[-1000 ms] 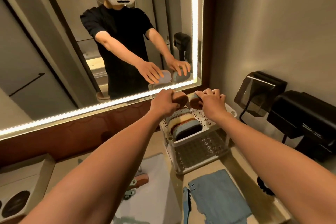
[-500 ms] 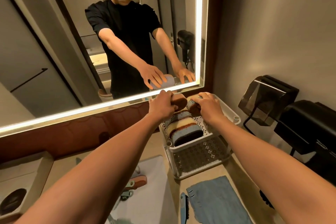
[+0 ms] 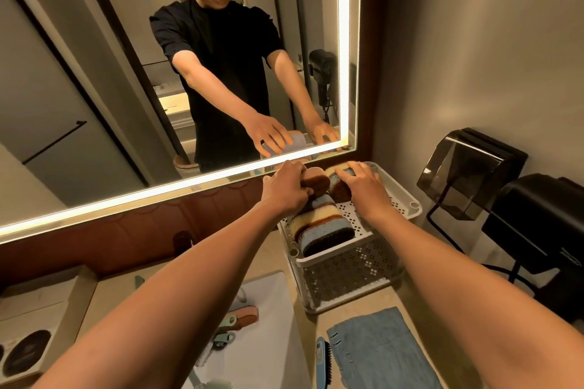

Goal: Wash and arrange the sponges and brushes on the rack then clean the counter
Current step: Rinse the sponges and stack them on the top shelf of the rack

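- Shows both hands lower than a second ago, their sponges brought down from above the rack to the back of its top shelf.
- Shows left hand curled round a brown sponge, held on edge at the far end of the row.
- Shows right hand gripping a second sponge from above, fingers curled over its top, just beside the brown sponge; cannot tell whether touching.
- Note row already standing on edge along the shelf's left side, blue and yellow foam alternating with dark scouring faces.
- On-edge placement probably chosen to let water drain through the perforated shelf and to save room.
- Judged step: seating two more sponges upright behind the row, each grip likely needed until a sponge leans on its neighbour or the rack wall.
- Risk, as judged: soft foam tipping flat once released, or nudging the row over.
- Note lower shelf, probably meant for the brushes.
- Note brushes lying on a white cloth, and a blue brush on the worktop just beside a blue cloth; none racked yet.
- Judged progress: sponges nearly arranged; brushes and worktop cleaning not yet done.
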{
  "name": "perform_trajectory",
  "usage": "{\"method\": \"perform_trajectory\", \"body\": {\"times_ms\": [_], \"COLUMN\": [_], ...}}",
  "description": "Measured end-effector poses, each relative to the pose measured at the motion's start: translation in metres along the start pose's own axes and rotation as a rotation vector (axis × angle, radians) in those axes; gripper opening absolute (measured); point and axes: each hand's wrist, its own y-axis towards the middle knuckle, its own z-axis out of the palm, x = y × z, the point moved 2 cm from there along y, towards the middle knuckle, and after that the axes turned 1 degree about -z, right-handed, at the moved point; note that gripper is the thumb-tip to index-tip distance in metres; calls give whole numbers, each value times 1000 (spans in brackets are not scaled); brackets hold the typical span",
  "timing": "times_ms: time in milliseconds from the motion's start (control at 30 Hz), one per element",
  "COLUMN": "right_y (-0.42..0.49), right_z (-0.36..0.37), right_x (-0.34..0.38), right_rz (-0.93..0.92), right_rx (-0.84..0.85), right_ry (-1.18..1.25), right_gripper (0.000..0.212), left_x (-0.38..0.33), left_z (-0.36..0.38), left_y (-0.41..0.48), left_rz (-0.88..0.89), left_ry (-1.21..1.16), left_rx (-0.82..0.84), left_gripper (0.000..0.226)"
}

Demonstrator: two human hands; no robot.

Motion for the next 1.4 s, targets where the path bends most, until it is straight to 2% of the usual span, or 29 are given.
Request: {"method": "perform_trajectory", "body": {"times_ms": [233, 300, 400, 467, 567, 633, 733, 867, 967, 1033, 1167, 1400], "right_y": [-1, -3, -8, -11, -19, -23, -26, -26, -24, -24, -24, -25], "right_z": [5, -1, -14, -24, -32, -32, -27, -19, -12, -6, -2, 3], "right_x": [4, 2, -2, -5, -5, -7, -15, -27, -30, -30, -29, -28], "right_rz": [38, 48, 61, 80, 7, -33, 3, 69, 107, 124, 133, 181], "right_rx": [58, 16, -147, -177, -98, -81, -73, -16, 37, 64, 69, 172], "right_ry": [100, 147, 220, 327, 360, 348, 383, 423, 402, 401, 394, 343], "right_gripper": [77, 75, 70, 68, 75, 74, 68, 68, 74, 77, 77, 78], "left_x": [-11, -18, -32, -42, -56, -63, -70, -67, -57, -49, -41, -40], "left_z": [2, 4, 9, 15, 29, 40, 52, 64, 70, 74, 83, 94], "left_y": [2, 4, 7, 10, 12, 13, 16, 16, 15, 14, 9, 9], "left_rz": [51, 58, 72, 95, 120, 130, 124, 92, 84, 76, 87, 46], "left_ry": [-3, -3, -21, -29, -50, -70, -107, -156, -3, 84, 131, 229], "left_rx": [-1, 1, -29, -54, -23, 10, 56, 103, 126, 173, 218, 273], "left_gripper": [38, 39, 39, 37, 33, 38, 48, 51, 51, 60, 79, 87]}}
